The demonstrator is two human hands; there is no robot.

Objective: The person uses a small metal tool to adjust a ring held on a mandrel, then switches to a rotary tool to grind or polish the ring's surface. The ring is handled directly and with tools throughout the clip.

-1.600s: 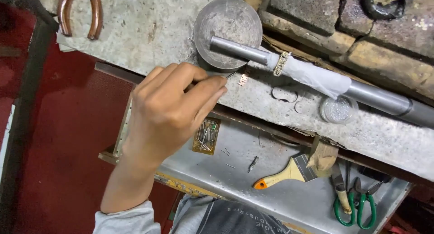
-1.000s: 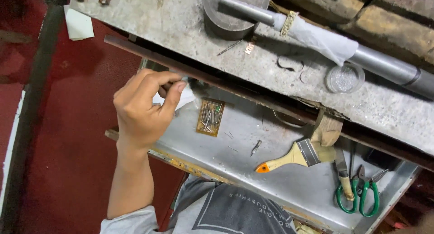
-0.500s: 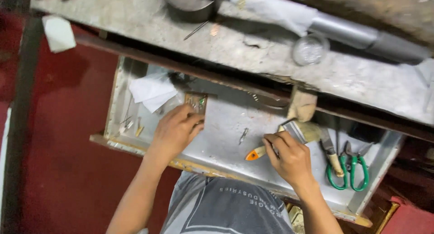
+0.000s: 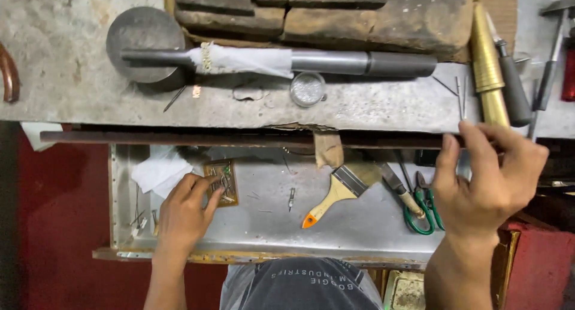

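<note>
Two hands are in my view, both bare; my left hand (image 4: pixel 182 217) lies palm down in the metal drawer (image 4: pixel 269 226), its grip released, the fingertips resting on a small brown card of pins (image 4: pixel 220 181) at about one o'clock from the palm; crumpled white paper (image 4: pixel 159 171) sits just beside it at eleven o'clock; a few loose pins (image 4: pixel 141 220) lie at nine o'clock near the drawer wall. My right hand (image 4: pixel 488 181) is raised at the table (image 4: pixel 72 88) edge, fingers loosely curled and grasping nothing that I can make out; its fingertips are just below a brass cone (image 4: pixel 486 58) at twelve o'clock; green-handled scissors (image 4: pixel 422 211) lie at nine o'clock from the wrist, just beside it; a paintbrush (image 4: pixel 335 193) with an orange-tipped handle lies between the two hands. On the table, at twelve o'clock from the drawer, a long grey rod (image 4: pixel 335 63) wrapped partly in white cloth rests across a round metal disc (image 4: pixel 141 43); a small clear lid (image 4: pixel 308 88) sits just below the rod.
</note>
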